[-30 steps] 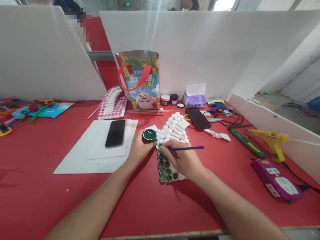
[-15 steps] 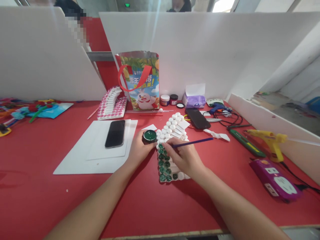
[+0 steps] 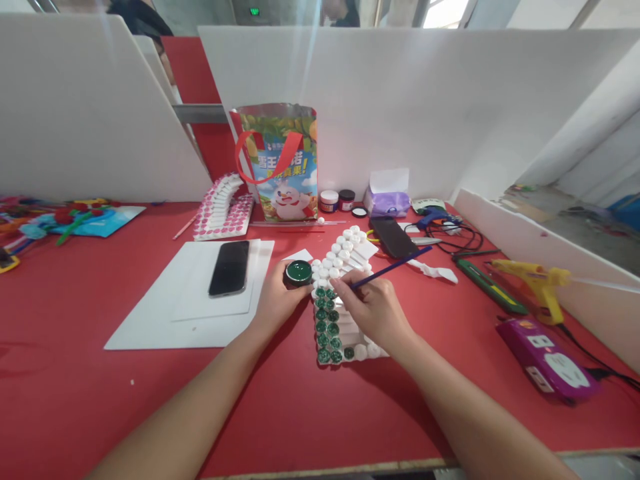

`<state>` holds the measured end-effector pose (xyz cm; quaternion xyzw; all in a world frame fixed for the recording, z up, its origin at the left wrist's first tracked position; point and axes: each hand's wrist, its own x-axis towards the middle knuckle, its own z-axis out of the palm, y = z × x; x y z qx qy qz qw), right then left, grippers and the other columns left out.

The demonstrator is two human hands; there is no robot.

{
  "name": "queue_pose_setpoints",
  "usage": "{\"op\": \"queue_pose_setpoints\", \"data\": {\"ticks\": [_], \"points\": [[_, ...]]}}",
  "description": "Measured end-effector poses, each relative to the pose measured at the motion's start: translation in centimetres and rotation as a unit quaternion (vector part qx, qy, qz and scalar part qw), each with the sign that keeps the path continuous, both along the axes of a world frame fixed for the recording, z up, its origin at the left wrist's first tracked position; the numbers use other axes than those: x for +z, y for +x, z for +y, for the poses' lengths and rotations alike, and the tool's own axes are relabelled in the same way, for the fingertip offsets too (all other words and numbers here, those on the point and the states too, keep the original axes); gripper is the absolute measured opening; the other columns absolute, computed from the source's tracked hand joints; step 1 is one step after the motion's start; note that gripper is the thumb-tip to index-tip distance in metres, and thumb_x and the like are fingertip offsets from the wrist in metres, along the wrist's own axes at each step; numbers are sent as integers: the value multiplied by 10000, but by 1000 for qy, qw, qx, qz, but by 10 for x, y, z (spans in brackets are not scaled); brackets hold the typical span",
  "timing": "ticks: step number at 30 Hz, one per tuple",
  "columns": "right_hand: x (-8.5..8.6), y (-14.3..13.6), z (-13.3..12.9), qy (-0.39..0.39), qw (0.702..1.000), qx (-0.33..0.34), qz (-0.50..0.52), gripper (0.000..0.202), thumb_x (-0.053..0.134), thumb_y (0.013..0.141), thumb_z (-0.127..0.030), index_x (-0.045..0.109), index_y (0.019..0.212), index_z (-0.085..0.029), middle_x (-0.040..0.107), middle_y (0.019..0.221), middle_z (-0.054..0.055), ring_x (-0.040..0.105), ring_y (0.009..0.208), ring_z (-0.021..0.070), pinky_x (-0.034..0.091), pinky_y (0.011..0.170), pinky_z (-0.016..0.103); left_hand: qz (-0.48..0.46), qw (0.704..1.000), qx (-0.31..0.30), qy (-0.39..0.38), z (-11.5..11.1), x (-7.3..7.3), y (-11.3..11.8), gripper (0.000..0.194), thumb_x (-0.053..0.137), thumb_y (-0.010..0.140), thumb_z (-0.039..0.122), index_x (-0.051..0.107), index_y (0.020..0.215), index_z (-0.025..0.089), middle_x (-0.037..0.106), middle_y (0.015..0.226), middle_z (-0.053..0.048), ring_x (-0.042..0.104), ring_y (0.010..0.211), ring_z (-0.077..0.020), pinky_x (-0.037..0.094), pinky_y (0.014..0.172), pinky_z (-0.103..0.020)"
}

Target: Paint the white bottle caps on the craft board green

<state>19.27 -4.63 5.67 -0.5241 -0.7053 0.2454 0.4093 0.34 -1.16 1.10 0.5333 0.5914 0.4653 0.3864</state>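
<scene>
My left hand (image 3: pixel 281 293) is closed around a small dark jar of green paint (image 3: pixel 299 271), tilted toward me beside the white piece. In my right hand (image 3: pixel 367 303) is a thin blue paintbrush (image 3: pixel 393 267), its handle pointing up and right; the tip is hidden behind my fingers. Under that hand lies a white craft piece (image 3: pixel 333 261) edged with rows of round, coiled discs. Several discs at its near left are painted green (image 3: pixel 321 328), while those along the upper part are white. The right hand covers part of its middle.
A black phone (image 3: pixel 229 268) rests on white sheets (image 3: pixel 150 313) at left. Behind stand a colourful bag (image 3: pixel 285 180), a pink-dotted white piece (image 3: pixel 220 217) and paint jars (image 3: pixel 329 201). At right lie another phone (image 3: pixel 393 237), a green cutter (image 3: pixel 490 285), a yellow glue gun (image 3: pixel 537 280) and a purple box (image 3: pixel 547 360).
My right hand has shifted slightly right, and the brush handle now points more steeply upward. More green discs show near its fingertips. My left hand keeps holding the jar in place.
</scene>
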Motion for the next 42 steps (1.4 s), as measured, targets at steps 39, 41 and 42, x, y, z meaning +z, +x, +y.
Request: {"op": "queue_pose_setpoints", "data": {"ticks": [39,41,42], "points": [[5,6,4,9,999,-12,52,312,592,933,-411,607,701,-203,555,504,-36,488,450,106,358,494,228,-2,1000,-3,0,1,-2,-1,521,828,602,370,632,1052,194,730,1050,-78,677,1013,-303,490,950,-450],[5,6,4,9,999,-7,44,296,585,936,-398,610,712,-207,537,488,-44,496,450,110,366,506,230,-2,1000,-3,1,1,-2,-1,519,830,601,370,632,1048,196,732,1051,-77,679,1013,-303,491,950,-452],[5,6,4,8,999,-6,39,294,581,938,-396,607,713,-209,526,481,-47,498,450,112,368,510,231,-1,1000,-4,0,1,-3,-1,521,832,601,372,632,1049,196,732,1054,-78,680,1016,-304,492,952,-453]]}}
